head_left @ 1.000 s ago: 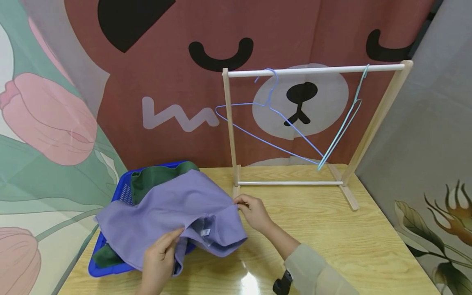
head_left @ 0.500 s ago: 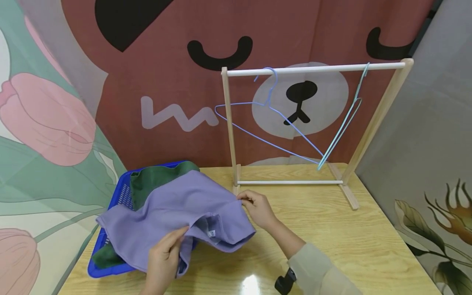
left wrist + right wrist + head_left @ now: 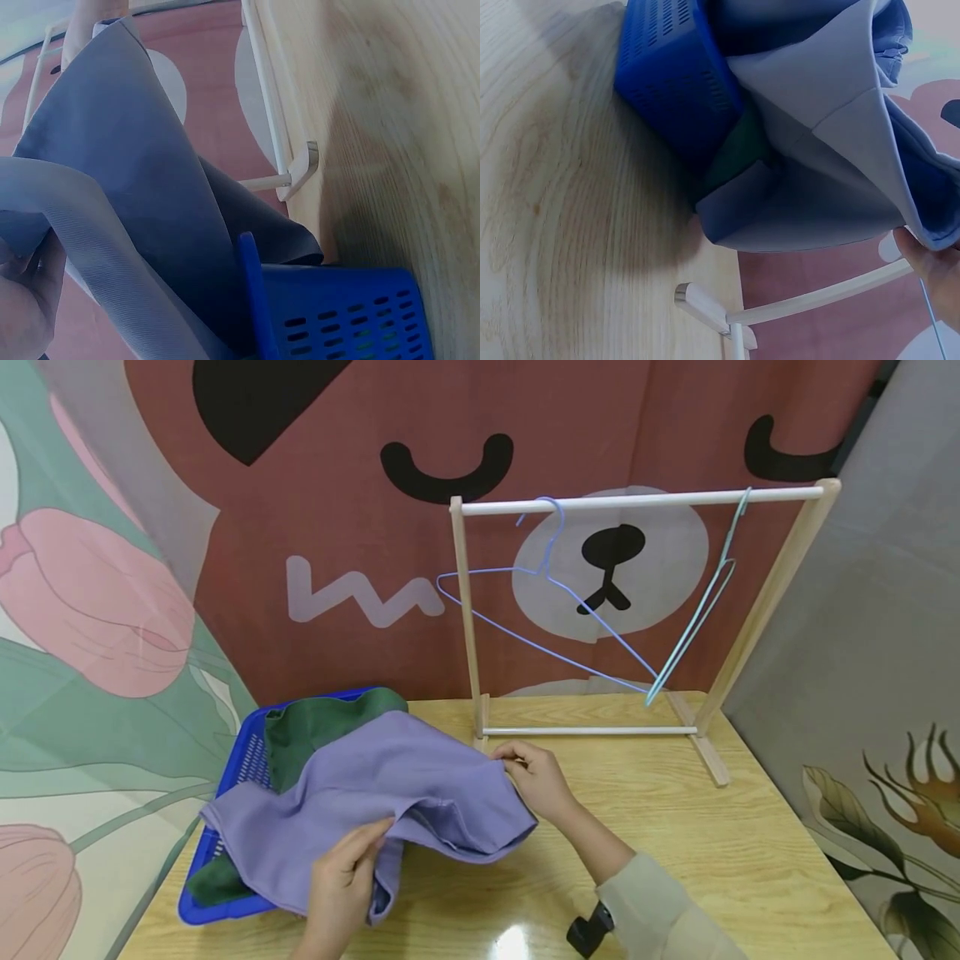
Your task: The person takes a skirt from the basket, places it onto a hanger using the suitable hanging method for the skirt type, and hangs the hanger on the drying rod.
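Observation:
A purple garment (image 3: 360,777) lies partly over a blue basket (image 3: 197,893) and partly lifted off it toward the right. My left hand (image 3: 341,877) pinches its near edge beside a gaping opening. At the far right edge of the cloth, my right hand (image 3: 536,781) pinches it between thumb and fingers. Seen from the right wrist, the right thumb and fingers (image 3: 930,274) hold the garment's rim, and the cloth sags toward the basket. The left wrist view has a fold of the cloth (image 3: 112,232) covering part of the left hand (image 3: 30,307).
Green cloth (image 3: 318,727) lies in the basket under the garment. Behind on the wooden table (image 3: 622,827) stands a rack with a white rail (image 3: 645,502). A blue hanger (image 3: 555,652) and a light teal hanger (image 3: 693,622) hang from it. A printed curtain backs the scene.
Both hands have shifted slightly to the right, drawing the purple garment with them. The white label seen inside the opening earlier is now hidden. Basket and hangers stay put.

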Tool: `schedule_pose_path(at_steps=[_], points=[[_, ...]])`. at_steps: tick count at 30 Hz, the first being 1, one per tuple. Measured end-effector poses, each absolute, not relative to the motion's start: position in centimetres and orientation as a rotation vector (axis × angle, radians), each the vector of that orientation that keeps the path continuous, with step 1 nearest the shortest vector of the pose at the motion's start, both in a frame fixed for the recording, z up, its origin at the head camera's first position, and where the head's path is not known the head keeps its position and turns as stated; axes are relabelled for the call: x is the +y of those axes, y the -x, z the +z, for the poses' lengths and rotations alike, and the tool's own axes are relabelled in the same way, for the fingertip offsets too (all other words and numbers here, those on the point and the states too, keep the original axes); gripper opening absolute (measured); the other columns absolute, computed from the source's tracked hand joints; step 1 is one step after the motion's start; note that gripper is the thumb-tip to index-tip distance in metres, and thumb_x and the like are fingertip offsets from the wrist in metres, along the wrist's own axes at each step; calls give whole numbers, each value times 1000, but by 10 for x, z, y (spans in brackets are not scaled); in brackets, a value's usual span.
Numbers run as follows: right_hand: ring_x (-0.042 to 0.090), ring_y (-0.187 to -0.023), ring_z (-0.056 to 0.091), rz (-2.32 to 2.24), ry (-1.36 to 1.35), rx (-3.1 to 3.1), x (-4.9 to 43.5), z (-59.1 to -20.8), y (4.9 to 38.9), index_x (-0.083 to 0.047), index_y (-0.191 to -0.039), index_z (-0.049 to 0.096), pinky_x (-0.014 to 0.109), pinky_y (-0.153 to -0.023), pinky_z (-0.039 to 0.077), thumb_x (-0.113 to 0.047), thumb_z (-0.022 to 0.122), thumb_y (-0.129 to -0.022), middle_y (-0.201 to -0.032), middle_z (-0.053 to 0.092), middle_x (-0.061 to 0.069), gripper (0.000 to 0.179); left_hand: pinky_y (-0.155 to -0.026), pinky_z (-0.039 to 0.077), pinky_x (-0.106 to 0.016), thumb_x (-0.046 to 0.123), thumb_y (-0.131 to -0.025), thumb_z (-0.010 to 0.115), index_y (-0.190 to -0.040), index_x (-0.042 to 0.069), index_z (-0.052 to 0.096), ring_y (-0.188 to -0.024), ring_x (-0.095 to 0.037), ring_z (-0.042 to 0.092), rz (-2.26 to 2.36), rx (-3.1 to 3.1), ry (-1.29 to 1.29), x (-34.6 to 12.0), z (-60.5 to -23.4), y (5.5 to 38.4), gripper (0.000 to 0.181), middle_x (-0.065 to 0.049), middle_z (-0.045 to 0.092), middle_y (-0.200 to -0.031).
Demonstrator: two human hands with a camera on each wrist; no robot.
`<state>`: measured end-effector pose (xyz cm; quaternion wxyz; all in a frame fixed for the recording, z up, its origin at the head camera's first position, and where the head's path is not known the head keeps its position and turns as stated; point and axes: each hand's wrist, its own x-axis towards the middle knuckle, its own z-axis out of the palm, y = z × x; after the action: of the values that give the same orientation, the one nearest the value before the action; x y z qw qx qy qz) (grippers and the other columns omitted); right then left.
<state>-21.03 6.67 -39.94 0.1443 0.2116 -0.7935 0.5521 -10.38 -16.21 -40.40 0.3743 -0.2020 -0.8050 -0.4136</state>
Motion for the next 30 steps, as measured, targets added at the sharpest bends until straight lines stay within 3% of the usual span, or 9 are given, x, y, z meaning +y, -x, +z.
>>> schedule_pose_path(at_steps=[5,23,30], points=[[17,-74,56,1614,-586,-2294,71,-399,209,0,-77,62,26,-62,46,12,54,-76,-74,61,3,15,-65,45,-12,-28,-59,57,-87,-4,65,-70,-13,59,-1040,-2042,531,-158,-404,104,38,-11,63,-81],[17,-77,53,1810,-286,-2362,80,-411,201,2,-81,64,26,-64,47,8,53,-77,-82,59,8,14,-67,44,-12,-29,-59,56,-88,-3,65,-71,-14,59,-1066,-2021,587,-150,-411,106,40,-10,63,-81],[12,-67,50,1936,-133,-2345,78,-422,198,3,-81,62,23,-56,46,10,51,-77,-75,55,6,14,-68,45,-13,-27,-60,58,-89,-3,65,-74,-15,60,-1083,-2036,618,-147,-418,107,38,-10,63,-82]])
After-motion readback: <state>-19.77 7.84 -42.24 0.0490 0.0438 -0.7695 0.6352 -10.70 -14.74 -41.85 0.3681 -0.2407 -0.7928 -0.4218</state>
